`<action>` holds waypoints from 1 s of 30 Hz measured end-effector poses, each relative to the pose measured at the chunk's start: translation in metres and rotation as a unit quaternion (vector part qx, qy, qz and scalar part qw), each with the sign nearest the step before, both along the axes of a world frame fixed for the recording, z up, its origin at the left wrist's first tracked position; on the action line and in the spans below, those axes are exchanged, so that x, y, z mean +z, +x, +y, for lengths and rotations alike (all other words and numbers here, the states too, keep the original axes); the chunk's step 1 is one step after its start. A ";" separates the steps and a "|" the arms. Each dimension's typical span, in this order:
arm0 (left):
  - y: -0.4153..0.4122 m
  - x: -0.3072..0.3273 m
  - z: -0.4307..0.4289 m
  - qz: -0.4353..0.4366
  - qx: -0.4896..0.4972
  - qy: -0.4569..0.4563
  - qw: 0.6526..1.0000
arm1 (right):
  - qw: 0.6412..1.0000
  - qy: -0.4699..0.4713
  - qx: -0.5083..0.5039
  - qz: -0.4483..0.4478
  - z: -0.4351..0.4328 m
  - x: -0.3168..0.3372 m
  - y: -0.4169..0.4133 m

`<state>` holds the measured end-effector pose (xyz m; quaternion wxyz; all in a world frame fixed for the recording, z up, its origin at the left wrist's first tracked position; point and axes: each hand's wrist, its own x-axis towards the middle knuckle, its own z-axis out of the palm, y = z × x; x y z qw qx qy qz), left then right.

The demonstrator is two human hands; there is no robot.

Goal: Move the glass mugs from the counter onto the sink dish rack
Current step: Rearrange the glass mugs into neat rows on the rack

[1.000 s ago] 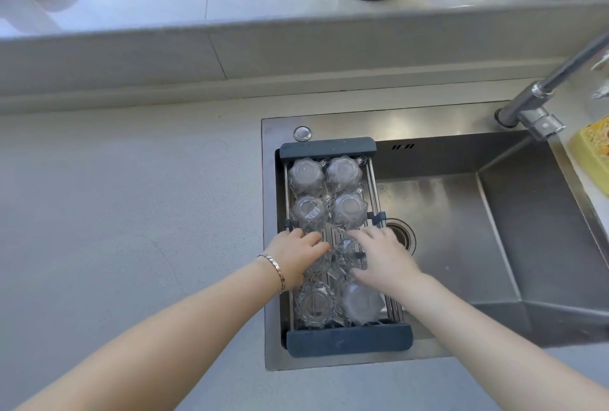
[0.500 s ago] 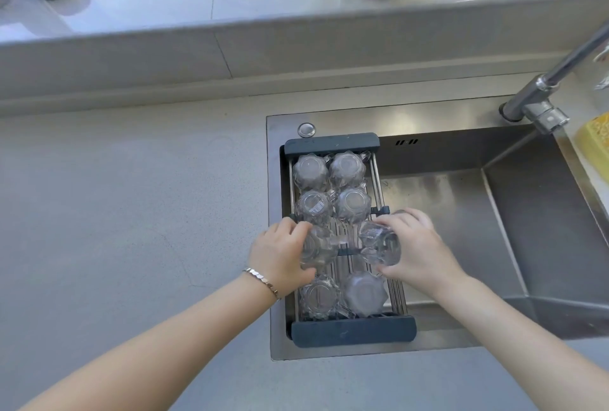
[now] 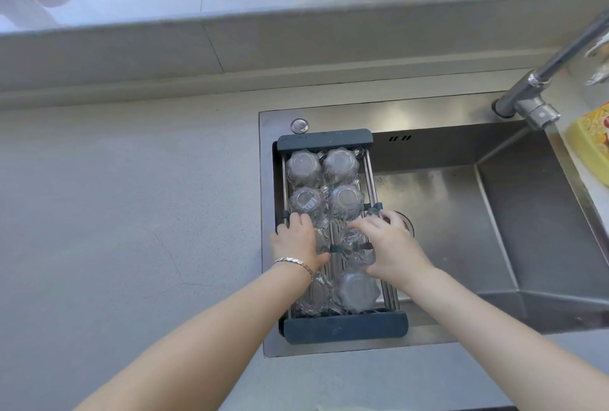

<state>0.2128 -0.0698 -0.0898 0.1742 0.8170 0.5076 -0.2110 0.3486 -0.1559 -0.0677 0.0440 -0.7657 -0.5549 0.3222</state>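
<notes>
- Eight glass mugs, as far as I can count, are upside down in the dish rack [image 3: 342, 328], which lies across the left part of the sink [image 3: 543, 246] in the middle of the frame; the bench [image 3: 131, 229] to the left shows no mug.
- Left hand [image 3: 298, 244] lies over the third-row left mug [image 3: 321, 241], fingers curled around it. Its grip looks closed on the glass, but I cannot tell how firm it is.
- Right hand [image 3: 392, 246] covers the third-row right mug [image 3: 354, 246] from the side, fingers bent around it, so this grip also seems to hold the glass.
- Danger one: the mugs stand very close, touching or nearly so. If one is pushed down crooked, its handle could knock the label mug [image 3: 306, 203] or the near-row mug [image 3: 356, 290], and glass can chip.
- Danger two: the rack is made of thin rods. A rim that lands between two rods may tilt, and the mug may tip when the hand lets go.
- Danger three: the right mug is near the rack's right rail [image 3: 370, 180]. If it slides over the rail it would fall into the basin and probably break.
- Danger four: if the glass is wet, which I cannot see, it may slip from the fingers.
</notes>
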 end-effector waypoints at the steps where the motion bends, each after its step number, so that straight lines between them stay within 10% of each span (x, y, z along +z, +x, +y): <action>1: -0.003 -0.001 0.000 -0.006 -0.010 0.006 1.000 | 1.000 -0.007 0.000 -0.005 0.005 -0.004 -0.003; 8: -0.027 -0.009 0.008 -0.048 -0.132 0.011 0.990 | 0.999 0.015 -0.031 0.022 0.009 -0.035 -0.017; 14: -0.025 -0.012 0.008 -0.063 -0.121 0.035 0.990 | 0.941 0.020 -0.307 0.143 -0.004 -0.035 -0.018; 20: -0.026 -0.016 0.005 -0.058 -0.110 0.040 0.991 | 0.945 -0.089 -0.302 0.088 0.021 -0.027 -0.025; 30: -0.036 -0.004 0.001 -0.092 -0.086 0.007 0.992 | 0.927 -0.003 -0.345 0.146 0.003 -0.028 -0.028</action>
